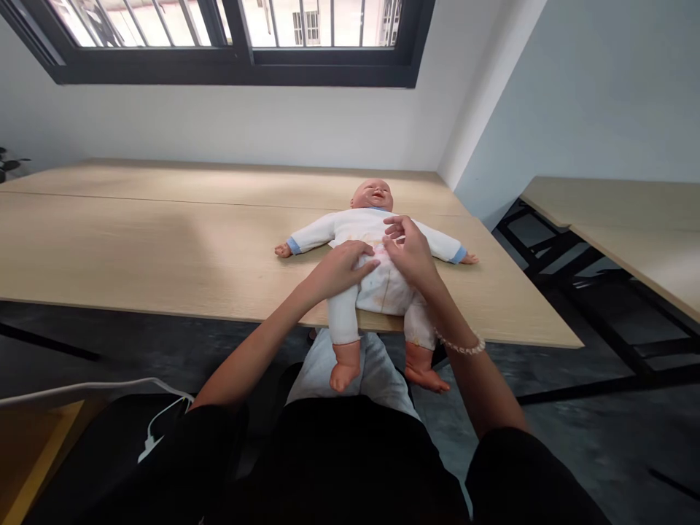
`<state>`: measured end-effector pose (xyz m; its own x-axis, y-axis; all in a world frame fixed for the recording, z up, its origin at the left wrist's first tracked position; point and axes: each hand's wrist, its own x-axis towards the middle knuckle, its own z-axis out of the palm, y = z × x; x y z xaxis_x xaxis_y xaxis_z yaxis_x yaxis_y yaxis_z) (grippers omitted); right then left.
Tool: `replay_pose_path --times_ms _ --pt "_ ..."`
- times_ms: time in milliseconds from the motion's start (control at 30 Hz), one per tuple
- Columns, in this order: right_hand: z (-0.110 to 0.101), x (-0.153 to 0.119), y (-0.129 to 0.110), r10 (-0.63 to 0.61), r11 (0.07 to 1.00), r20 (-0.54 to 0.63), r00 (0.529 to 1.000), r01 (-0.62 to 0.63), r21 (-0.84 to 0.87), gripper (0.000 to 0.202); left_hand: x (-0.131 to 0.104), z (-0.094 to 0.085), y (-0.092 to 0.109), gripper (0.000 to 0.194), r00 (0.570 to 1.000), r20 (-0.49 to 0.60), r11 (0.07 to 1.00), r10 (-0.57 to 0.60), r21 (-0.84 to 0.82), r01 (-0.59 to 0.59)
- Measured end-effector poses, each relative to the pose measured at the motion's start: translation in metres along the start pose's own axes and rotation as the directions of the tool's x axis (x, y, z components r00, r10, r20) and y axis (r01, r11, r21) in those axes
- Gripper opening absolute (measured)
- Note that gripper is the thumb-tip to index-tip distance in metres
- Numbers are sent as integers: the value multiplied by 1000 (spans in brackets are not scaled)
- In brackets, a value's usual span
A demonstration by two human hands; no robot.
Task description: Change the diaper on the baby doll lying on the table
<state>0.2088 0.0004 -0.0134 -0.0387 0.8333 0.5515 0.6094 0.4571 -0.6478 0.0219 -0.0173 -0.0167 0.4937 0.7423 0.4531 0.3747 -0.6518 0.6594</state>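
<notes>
A baby doll [386, 292] in a white suit with blue cuffs lies on its back on the wooden table [164, 255]. Its head points toward the wall, its arms are spread, and both bare feet hang past the front edge. My left hand [343, 268] rests on the doll's belly at the left, fingers stretched out and holding nothing. Over the right side of its chest is my right hand [409, 251], fingers apart and slightly bent, with nothing in them. Whether the right fingertips touch the suit I cannot tell. A beaded bracelet [464, 348] circles my right wrist.
A second table [617, 204] with black metal legs stands at the right. Behind the main table are a wall and a barred window [246, 69]. At lower left, a white cable [109, 386] runs past a dark seat. My lap is under the doll's feet.
</notes>
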Motion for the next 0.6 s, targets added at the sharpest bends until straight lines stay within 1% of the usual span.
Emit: replay_pose_path --times_ms 67,100,167,233,333,433,600 --pt "-10 -12 1 -16 997 -62 998 11 -80 35 -7 5 7 31 1000 11 999 -18 47 17" --pt "-14 -18 1 -13 993 -74 997 4 -122 38 -9 8 9 40 1000 19 998 -17 63 16" --pt "-16 -30 3 0 984 -27 1000 -5 -178 44 -11 13 10 59 999 39 996 -9 90 5" --pt "-13 -40 4 -4 979 79 997 20 -203 49 -9 16 10 72 997 70 993 10 119 -18" --pt "-4 -47 4 -37 965 197 980 86 -246 56 -4 16 8 77 991 130 983 42 170 -64" --pt "0 -47 4 -40 943 260 965 123 -310 61 -1 14 9 79 982 183 962 37 260 -84" --pt "-4 -47 6 -44 920 328 944 166 -356 64 -4 11 14 82 970 241 921 -16 380 -80"
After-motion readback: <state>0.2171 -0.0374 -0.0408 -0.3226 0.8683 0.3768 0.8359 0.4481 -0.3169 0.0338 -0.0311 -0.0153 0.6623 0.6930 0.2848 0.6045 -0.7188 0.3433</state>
